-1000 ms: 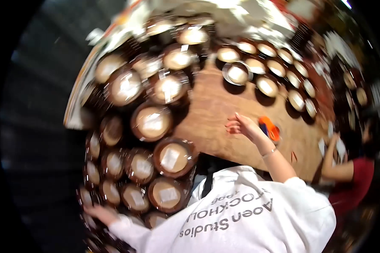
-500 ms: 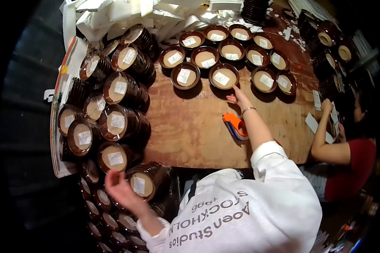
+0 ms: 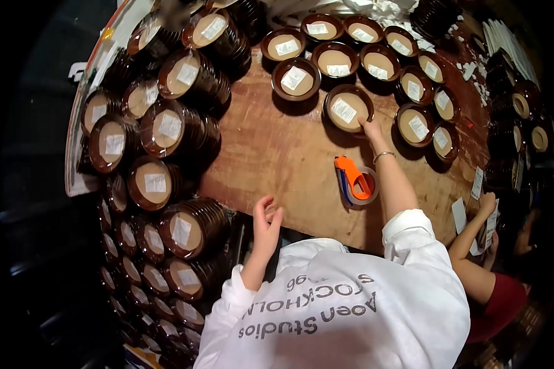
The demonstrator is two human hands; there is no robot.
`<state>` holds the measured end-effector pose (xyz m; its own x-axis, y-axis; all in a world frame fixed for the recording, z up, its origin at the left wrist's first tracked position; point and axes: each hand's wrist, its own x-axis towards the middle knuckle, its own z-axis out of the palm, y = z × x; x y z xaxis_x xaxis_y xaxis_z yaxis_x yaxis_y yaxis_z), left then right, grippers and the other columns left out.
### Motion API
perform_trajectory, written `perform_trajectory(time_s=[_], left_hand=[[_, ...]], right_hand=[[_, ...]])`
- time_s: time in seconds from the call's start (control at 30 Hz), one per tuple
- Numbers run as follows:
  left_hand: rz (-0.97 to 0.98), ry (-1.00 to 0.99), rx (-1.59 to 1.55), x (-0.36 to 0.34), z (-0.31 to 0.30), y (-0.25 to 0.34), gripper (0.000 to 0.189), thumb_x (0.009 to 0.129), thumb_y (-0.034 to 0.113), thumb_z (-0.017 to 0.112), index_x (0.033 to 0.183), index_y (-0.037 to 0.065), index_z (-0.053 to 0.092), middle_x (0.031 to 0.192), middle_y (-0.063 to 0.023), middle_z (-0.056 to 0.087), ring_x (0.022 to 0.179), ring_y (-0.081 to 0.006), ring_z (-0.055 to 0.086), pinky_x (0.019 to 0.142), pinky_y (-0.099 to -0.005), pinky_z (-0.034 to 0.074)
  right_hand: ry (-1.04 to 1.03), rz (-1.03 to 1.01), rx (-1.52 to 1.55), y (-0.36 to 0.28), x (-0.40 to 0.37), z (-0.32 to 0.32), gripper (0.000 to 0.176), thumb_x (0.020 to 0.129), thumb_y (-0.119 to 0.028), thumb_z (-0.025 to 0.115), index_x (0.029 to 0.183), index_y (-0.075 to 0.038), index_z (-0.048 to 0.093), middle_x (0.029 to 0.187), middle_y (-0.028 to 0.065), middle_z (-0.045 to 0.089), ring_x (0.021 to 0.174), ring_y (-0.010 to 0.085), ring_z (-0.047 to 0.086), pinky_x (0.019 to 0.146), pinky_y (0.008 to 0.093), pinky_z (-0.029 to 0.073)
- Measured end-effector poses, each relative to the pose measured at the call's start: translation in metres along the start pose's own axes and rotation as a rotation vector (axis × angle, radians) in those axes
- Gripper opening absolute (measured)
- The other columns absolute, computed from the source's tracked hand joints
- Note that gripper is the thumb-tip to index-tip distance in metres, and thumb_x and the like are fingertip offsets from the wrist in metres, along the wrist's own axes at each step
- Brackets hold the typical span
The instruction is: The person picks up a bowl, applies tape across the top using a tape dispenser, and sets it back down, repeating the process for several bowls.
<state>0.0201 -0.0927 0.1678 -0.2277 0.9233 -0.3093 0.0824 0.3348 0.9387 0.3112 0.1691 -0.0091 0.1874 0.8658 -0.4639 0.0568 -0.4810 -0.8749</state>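
Pinching a brown bowl [image 3: 351, 99] by its near rim with the right hand [image 3: 372, 130], upper right of frame centre! Keeping the left hand [image 3: 266, 229] half open, loosely curled, by the bench [image 3: 268, 163] edge, just below centre. Reaching past an orange tape dispenser [image 3: 353, 178], right of centre.

Worn wooden tabletop [image 3: 283, 166], brightly lit; deep darkness at left.
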Motion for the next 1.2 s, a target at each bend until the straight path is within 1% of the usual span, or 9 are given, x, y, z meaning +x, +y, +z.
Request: perform_trajectory(time_s=[0.1, 0.2, 0.27, 0.47, 0.6, 0.73, 0.77, 0.97, 1.2], left_hand=[[-0.073, -0.009, -0.053, 0.021, 0.012, -0.016, 0.043, 0.080, 0.013, 0.055, 0.115, 0.000, 0.033, 0.113, -0.0122, 0.040, 0.101, -0.0189, 0.044, 0.082, -0.0285, 0.039], [-0.150, 0.013, -0.173, 0.049, 0.016, -0.042, 0.051, 0.080, 0.018, 0.057, 0.118, 0.000, 0.029, 0.115, -0.0148, 0.038, 0.101, -0.0192, 0.043, 0.083, -0.0281, 0.038], [-0.320, 0.017, -0.196, 0.063, 0.014, -0.050, 0.063, 0.078, 0.034, 0.058, 0.123, 0.003, 0.026, 0.119, -0.0149, 0.037, 0.107, -0.0199, 0.041, 0.087, -0.0295, 0.035], [-0.592, 0.138, -0.222, 0.087, 0.002, -0.069, 0.080, 0.071, 0.047, 0.060, 0.128, 0.008, 0.018, 0.121, -0.0124, 0.036, 0.108, -0.0215, 0.040, 0.087, -0.0357, 0.035], [-0.468, 0.015, -0.354, 0.090, 0.000, -0.073, 0.066, 0.078, 0.033, 0.058, 0.128, 0.012, 0.020, 0.121, -0.0100, 0.036, 0.109, -0.0221, 0.041, 0.080, -0.0381, 0.042], [-0.341, 0.082, -0.258, 0.105, 0.007, -0.125, 0.052, 0.082, 0.024, 0.053, 0.124, 0.012, 0.024, 0.119, -0.0106, 0.038, 0.104, -0.0221, 0.045, 0.073, -0.0370, 0.047], [-0.308, 0.184, -0.276, 0.105, 0.010, -0.121, 0.045, 0.080, 0.011, 0.055, 0.118, -0.001, 0.034, 0.112, -0.0146, 0.047, 0.103, -0.0236, 0.046, 0.085, -0.0300, 0.037], [-0.165, 0.129, -0.206, 0.099, 0.012, -0.117, 0.037, 0.081, 0.007, 0.051, 0.114, -0.002, 0.038, 0.106, -0.0150, 0.051, 0.097, -0.0227, 0.050, 0.083, -0.0300, 0.038], [-0.125, 0.084, -0.096, 0.077, 0.050, -0.121, 0.038, 0.082, 0.010, 0.050, 0.114, -0.003, 0.036, 0.107, -0.0163, 0.050, 0.098, -0.0240, 0.049, 0.084, -0.0296, 0.037]], right_hand=[[-0.163, 0.056, -0.262, -0.044, -0.050, 0.019, 0.036, 0.077, -0.017, 0.056, 0.107, 0.003, 0.048, 0.092, 0.0137, 0.057, 0.078, 0.0221, 0.058, 0.059, 0.0323, 0.052], [-0.337, -0.220, -0.418, -0.038, -0.059, 0.049, 0.035, 0.075, -0.013, 0.059, 0.105, 0.004, 0.052, 0.096, 0.0123, 0.059, 0.084, 0.0186, 0.056, 0.076, 0.0290, 0.043], [-0.485, -0.224, -0.533, -0.021, -0.053, 0.074, 0.037, 0.073, -0.012, 0.061, 0.107, 0.002, 0.051, 0.097, 0.0121, 0.059, 0.087, 0.0197, 0.055, 0.078, 0.0299, 0.043], [-0.796, -0.108, -0.643, -0.026, -0.105, 0.126, 0.038, 0.074, -0.020, 0.062, 0.104, 0.002, 0.053, 0.095, 0.0142, 0.060, 0.085, 0.0219, 0.056, 0.076, 0.0307, 0.043], [-0.762, -0.196, -0.943, -0.037, -0.125, 0.132, 0.046, 0.077, -0.031, 0.059, 0.108, 0.002, 0.051, 0.097, 0.0188, 0.058, 0.086, 0.0247, 0.056, 0.076, 0.0313, 0.043], [-0.391, -0.106, -0.538, -0.055, -0.169, 0.094, 0.053, 0.076, -0.033, 0.060, 0.110, 0.004, 0.044, 0.088, 0.0169, 0.057, 0.081, 0.0235, 0.056, 0.072, 0.0320, 0.044], [-0.295, -0.095, -0.429, -0.074, -0.190, 0.081, 0.052, 0.074, -0.030, 0.063, 0.107, 0.005, 0.043, 0.082, 0.0163, 0.057, 0.077, 0.0260, 0.056, 0.069, 0.0347, 0.044], [0.098, -0.302, -0.729, 0.019, -0.216, 0.009, 0.044, 0.069, -0.023, 0.068, 0.095, 0.004, 0.045, 0.091, 0.0174, 0.051, 0.084, 0.0289, 0.050, 0.074, 0.0354, 0.041], [0.131, -0.244, -0.823, 0.020, -0.234, 0.018, 0.054, 0.062, -0.027, 0.072, 0.096, 0.005, 0.045, 0.092, 0.0185, 0.051, 0.086, 0.0332, 0.050, 0.076, 0.0371, 0.041]])
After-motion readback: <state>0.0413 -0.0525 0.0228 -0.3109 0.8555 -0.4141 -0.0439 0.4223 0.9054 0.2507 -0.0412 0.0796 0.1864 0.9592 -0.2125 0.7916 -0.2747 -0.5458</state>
